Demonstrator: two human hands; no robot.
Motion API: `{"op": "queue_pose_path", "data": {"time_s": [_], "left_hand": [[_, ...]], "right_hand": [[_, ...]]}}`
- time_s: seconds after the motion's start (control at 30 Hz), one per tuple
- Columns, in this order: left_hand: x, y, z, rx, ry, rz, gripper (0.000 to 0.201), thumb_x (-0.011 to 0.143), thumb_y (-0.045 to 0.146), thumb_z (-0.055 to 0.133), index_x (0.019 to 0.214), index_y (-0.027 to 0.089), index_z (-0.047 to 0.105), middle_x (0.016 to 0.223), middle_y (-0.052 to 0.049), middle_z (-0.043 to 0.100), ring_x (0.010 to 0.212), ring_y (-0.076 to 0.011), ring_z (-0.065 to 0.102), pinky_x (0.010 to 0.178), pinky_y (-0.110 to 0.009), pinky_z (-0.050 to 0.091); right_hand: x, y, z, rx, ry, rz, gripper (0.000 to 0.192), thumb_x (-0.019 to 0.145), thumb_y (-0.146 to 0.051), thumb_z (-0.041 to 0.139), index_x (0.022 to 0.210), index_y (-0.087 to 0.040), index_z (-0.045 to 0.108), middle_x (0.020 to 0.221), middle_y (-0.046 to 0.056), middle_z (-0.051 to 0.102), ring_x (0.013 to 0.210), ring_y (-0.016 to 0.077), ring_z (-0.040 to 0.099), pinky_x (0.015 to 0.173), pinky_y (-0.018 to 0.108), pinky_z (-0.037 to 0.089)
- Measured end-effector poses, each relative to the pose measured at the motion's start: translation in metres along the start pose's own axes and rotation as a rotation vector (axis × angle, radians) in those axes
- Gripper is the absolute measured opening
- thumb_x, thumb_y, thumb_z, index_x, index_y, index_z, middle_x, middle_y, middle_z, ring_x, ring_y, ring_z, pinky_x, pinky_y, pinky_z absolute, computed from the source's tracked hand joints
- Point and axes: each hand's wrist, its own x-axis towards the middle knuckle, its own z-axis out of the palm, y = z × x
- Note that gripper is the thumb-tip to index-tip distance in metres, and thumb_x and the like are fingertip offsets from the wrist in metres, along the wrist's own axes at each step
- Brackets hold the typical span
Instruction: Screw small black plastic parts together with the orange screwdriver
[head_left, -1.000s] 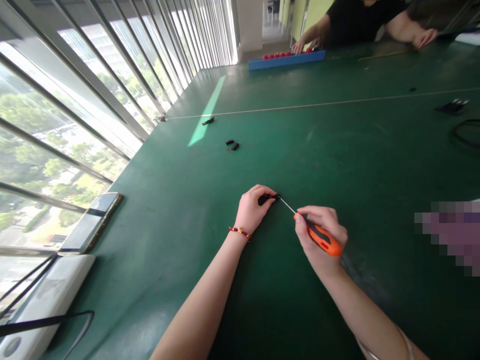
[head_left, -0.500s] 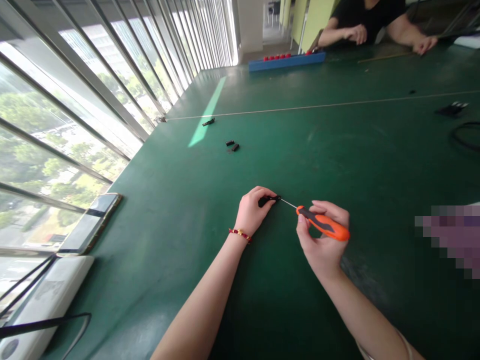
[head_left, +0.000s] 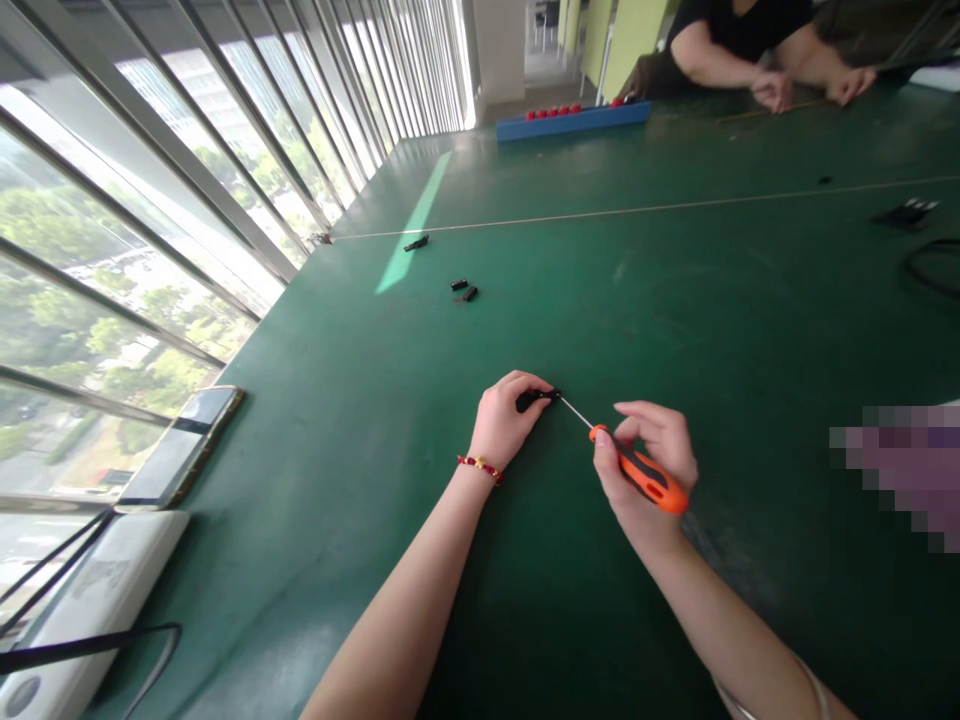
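The left hand rests on the green worktop, its fingers pinched around a small black part that lies near the middle of the worktop with its long axis running roughly left to right and its free end pointing right, toward the other hand. The right hand is closed around the orange handle of a screwdriver; the tool's long axis slants from lower right up to upper left, and its thin metal shaft points at the black part, the tip touching or just at its right end. The two hands sit near each other, apart, joined only by the tool. A beaded bracelet circles the left wrist. Farther off lie two small black pieces, and a phone lies at the worktop's left edge by the window. At the far end another person's hands rest beside a blue tray.
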Motion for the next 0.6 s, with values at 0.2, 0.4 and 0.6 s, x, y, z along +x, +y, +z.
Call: {"op": "queue_pose_path", "data": {"time_s": [0.2,0.4,0.6], "left_hand": [[0.0000,0.0000,0.0000,0.006,-0.002,0.004,0.012,0.078,0.010,0.062,0.085,0.018,0.068,0.093,-0.002,0.069,0.087,-0.0149,0.063,0.081,-0.028,0.050],[-0.0001,0.0004,0.0000,0.002,-0.003,0.006,0.011,0.078,0.010,0.063,0.084,0.018,0.068,0.092,-0.003,0.069,0.085,-0.0146,0.063,0.081,-0.028,0.050],[-0.0001,-0.0001,0.0004,-0.003,-0.004,0.004,0.011,0.078,0.009,0.062,0.084,0.018,0.068,0.092,-0.003,0.069,0.086,-0.0143,0.063,0.081,-0.028,0.050]], "right_hand": [[0.0002,-0.0006,0.0007,0.040,0.045,-0.034,0.036,0.073,-0.013,0.065,0.106,-0.022,0.053,0.076,0.000,0.054,0.066,0.0131,0.057,0.061,0.029,0.050],[-0.0013,0.0001,-0.0004,-0.041,-0.013,-0.039,0.025,0.076,-0.015,0.063,0.100,-0.021,0.056,0.062,-0.006,0.048,0.050,0.0084,0.047,0.058,0.029,0.048],[0.0027,-0.0043,0.0007,0.114,0.069,-0.035,0.045,0.073,-0.010,0.063,0.113,-0.022,0.047,0.077,-0.001,0.053,0.059,0.0111,0.055,0.056,0.028,0.050]]}}
